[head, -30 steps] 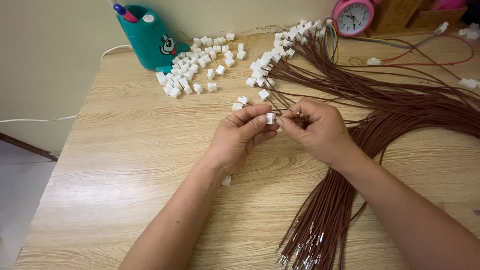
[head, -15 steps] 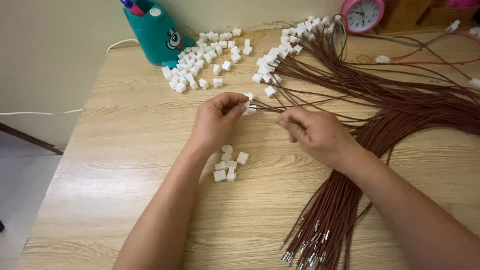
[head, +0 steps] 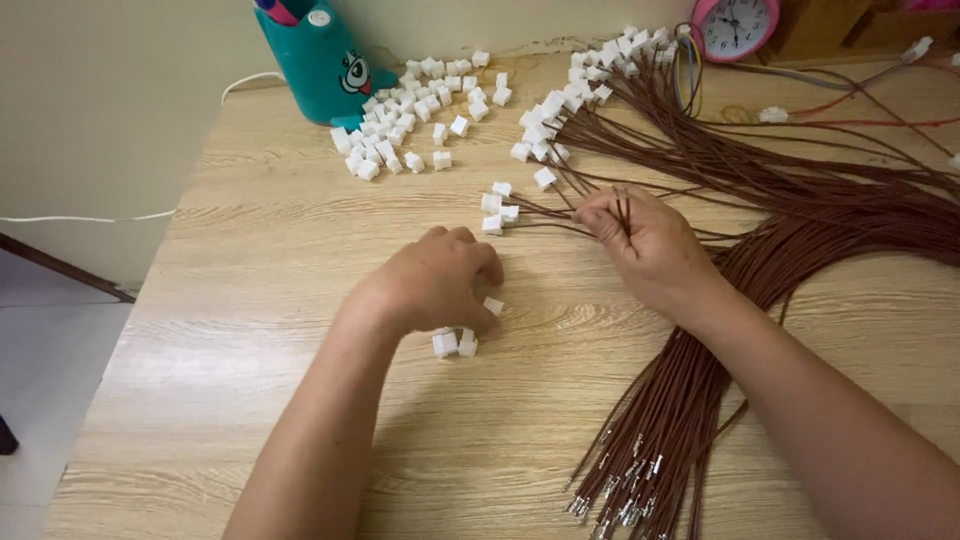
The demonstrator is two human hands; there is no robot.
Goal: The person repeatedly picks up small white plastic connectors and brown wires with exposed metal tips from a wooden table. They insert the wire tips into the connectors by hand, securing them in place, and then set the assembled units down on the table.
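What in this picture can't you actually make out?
Head view, the only one:
- What the left hand covers: its fingers curl down over small white connectors, hiding any grip.
- Whether the right hand pinches one brown wire or several: its fingers hide this.
- The pink clock: cut off by the top edge.
- The teal pen holder: top cut off too.
- The metal wire tips: too small for detail.

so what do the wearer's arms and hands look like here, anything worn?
Both are bare: the left hand and right hand show no gloves, rings, watch or bands. Both forearms are uncovered as far as the frame edge, with no sleeves in view. No markings or cables on them. Fingers are bare too.
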